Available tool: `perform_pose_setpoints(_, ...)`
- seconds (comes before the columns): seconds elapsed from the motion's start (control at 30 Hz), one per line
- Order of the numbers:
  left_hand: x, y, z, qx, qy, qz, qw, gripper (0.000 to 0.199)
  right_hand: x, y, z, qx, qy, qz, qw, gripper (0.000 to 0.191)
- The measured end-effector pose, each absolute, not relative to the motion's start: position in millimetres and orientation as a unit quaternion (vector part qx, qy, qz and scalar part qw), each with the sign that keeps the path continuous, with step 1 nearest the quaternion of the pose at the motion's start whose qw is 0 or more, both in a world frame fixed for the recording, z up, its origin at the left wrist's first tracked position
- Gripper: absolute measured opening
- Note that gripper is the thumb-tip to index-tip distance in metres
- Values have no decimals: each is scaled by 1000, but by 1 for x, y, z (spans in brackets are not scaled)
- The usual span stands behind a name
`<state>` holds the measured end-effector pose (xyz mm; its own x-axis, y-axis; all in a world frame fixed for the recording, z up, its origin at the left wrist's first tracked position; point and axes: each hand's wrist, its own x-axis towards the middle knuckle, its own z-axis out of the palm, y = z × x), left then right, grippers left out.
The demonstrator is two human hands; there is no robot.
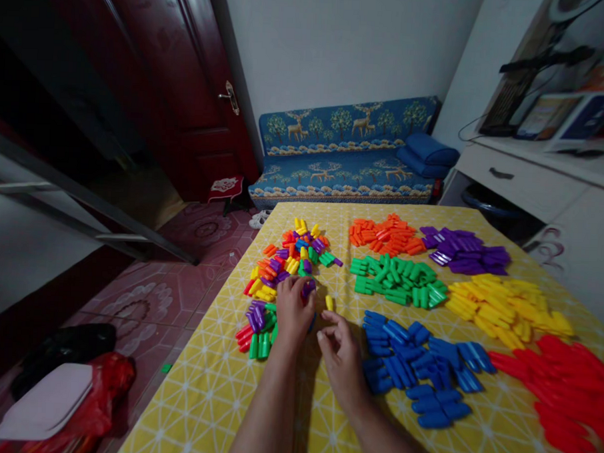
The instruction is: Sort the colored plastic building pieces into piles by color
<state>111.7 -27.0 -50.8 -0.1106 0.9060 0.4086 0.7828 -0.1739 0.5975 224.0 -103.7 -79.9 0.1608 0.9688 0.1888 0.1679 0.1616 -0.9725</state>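
My left hand (294, 307) is at the near edge of a mixed pile of coloured plastic pieces (288, 256), its fingers curled round a purple plastic piece (308, 288). A bit of blue shows beneath that hand, mostly hidden. To its right, my right hand (340, 355) has its fingers bent but apart, with nothing visible in them. One yellow piece (329, 302) lies alone just beyond its fingertips. Left of my left wrist is a small cluster of green pieces (260, 345), with red and purple ones beside them.
Sorted piles cover the table's right side: orange (384, 235), purple (464, 251), green (397, 279), yellow (508, 309), blue (419, 358) and red (570, 392). A patterned sofa (345, 151) stands beyond the yellow tablecloth (204, 396). One green piece (166, 367) lies off to the left.
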Motion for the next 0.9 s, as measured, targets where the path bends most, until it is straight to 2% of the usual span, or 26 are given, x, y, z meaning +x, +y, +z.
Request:
perform_pose_setpoints(0.07,113,-27,-51,688,636,346,52,41,224,-103,-79,-534,-533,365,545,34)
perform_pose_setpoints(0.13,114,-27,-50,709,631,309,59,57,224,-103,-78,-535,-531,370,543,34)
perform_pose_setpoints(0.2,115,-27,-49,727,620,284,79,65,224,-103,-77,-535,-524,381,542,33)
perform_pose_setpoints(0.47,114,-24,-45,719,622,293,100,42,223,-103,-78,-526,-514,355,578,37)
perform_pose_setpoints(0.57,113,-24,-47,707,631,305,97,37,224,-100,-80,-515,-481,363,610,47)
perform_pose_setpoints(0.73,113,-24,-50,693,647,304,91,36,229,-85,-82,-489,-426,483,588,70)
perform_pose_setpoints(0.9,112,-23,-53,686,645,321,102,32,234,-79,-76,-460,-440,540,550,59)
